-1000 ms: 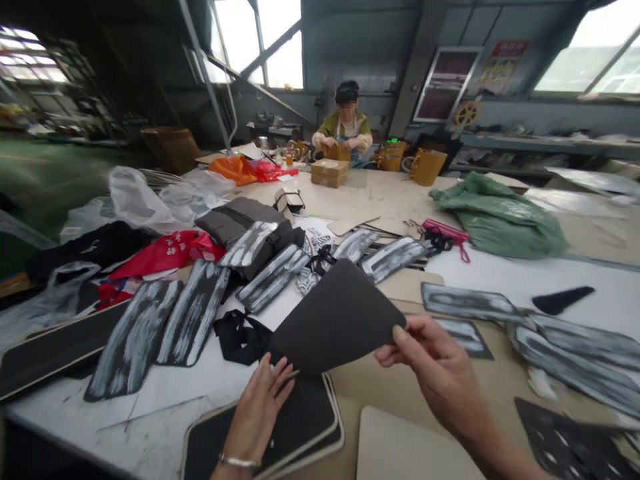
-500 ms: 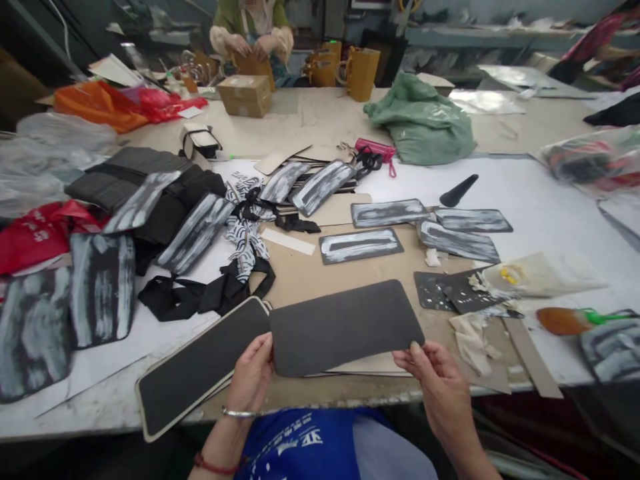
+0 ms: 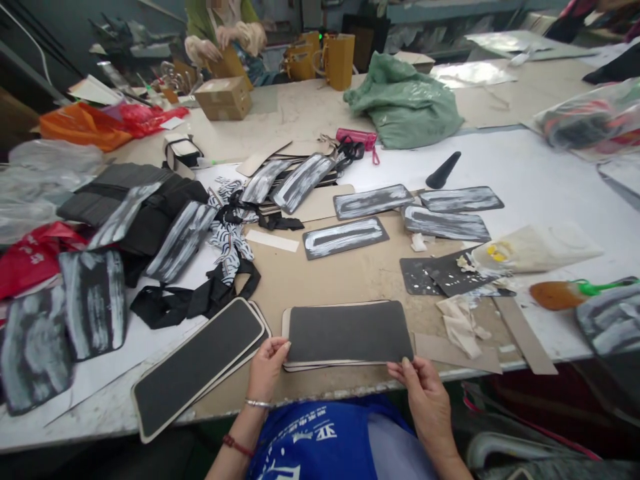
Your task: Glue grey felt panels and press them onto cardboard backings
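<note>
A dark grey rounded rectangular panel point(image 3: 350, 332) lies over a slightly larger cream-edged board point(image 3: 285, 327) at the table's front. My left hand point(image 3: 268, 365) pinches the panel's left edge near its lower corner. At the lower right corner, my right hand point(image 3: 423, 387) holds it between thumb and fingers. Cream shows along the left and bottom edges, and more boards lie beneath. To the left, a slanted stack of cream-edged boards has a dark panel point(image 3: 197, 367) on top.
White-smeared dark pieces point(image 3: 345, 238) are spread beyond my hands and at far left. Black straps point(image 3: 197, 300) lie to the left. An orange brush with a green handle point(image 3: 560, 295) and a stained piping bag point(image 3: 535, 250) are at right. Across the table, another person handles a brown piece point(image 3: 229, 65).
The dark panel has gone from tilted and raised to lying level on the cream-edged board. Both hands have come down with it, still at its edges. The camera view has shifted a little.
</note>
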{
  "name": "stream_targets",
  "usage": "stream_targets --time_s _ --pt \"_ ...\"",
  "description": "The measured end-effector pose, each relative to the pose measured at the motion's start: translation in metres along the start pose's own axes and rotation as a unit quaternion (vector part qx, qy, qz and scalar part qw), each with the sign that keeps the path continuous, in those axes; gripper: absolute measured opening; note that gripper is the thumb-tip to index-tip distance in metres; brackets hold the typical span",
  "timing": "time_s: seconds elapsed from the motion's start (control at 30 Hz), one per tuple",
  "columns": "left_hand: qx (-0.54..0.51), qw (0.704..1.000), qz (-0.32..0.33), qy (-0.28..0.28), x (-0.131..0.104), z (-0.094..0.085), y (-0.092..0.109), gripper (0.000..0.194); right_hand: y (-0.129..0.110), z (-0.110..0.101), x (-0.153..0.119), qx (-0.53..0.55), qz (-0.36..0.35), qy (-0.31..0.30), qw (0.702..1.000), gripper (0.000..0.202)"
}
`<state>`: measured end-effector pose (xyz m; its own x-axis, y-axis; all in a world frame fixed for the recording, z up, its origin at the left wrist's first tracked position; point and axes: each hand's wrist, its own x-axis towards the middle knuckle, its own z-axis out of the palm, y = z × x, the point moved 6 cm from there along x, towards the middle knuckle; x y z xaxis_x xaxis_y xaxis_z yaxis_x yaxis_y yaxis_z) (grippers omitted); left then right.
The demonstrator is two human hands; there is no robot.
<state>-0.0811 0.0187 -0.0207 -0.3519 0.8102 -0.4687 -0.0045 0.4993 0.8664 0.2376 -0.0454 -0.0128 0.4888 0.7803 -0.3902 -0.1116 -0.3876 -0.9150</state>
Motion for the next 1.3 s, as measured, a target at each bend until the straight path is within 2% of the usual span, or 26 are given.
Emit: stream_targets --time_s 0.13,0.23,0.37,0.47,0.67,0.93,1.13,1.3 --pt "0.004 0.998 0.043 0.051 -0.003 -0.009 -0.002 0.034 0.013 -0.003 0.009 -0.012 0.003 -0.009 1.0 0.039" --pt "0.032 0.996 0.058 0.067 0.0 -0.013 -0.012 0.033 0.02 -0.004 0.017 -0.097 -0.003 -0.019 0.995 0.036" --pt "0.094 0.99 0.071 0.072 0.005 -0.013 -0.02 0.032 0.013 -0.003 0.025 -0.297 -0.057 -0.022 0.953 0.034" --pt "0.132 0.986 0.074 0.07 0.003 -0.01 -0.018 0.032 0.009 -0.002 0.03 -0.369 -0.066 -0.026 0.927 0.033" --pt "0.175 0.979 0.087 0.061 -0.001 -0.005 -0.007 0.031 0.013 -0.001 0.04 -0.395 -0.032 -0.034 0.917 0.027" --pt "0.175 0.979 0.09 0.061 -0.003 -0.003 0.002 0.022 0.026 -0.004 0.047 -0.375 0.017 -0.052 0.925 0.025" --pt "0.176 0.978 0.1 0.057 0.0 -0.005 -0.001 0.014 0.041 -0.009 0.056 -0.384 0.042 -0.076 0.919 0.029" --pt "0.172 0.98 0.089 0.041 0.004 -0.006 -0.005 0.014 0.042 -0.009 0.056 -0.382 0.042 -0.078 0.92 0.03"
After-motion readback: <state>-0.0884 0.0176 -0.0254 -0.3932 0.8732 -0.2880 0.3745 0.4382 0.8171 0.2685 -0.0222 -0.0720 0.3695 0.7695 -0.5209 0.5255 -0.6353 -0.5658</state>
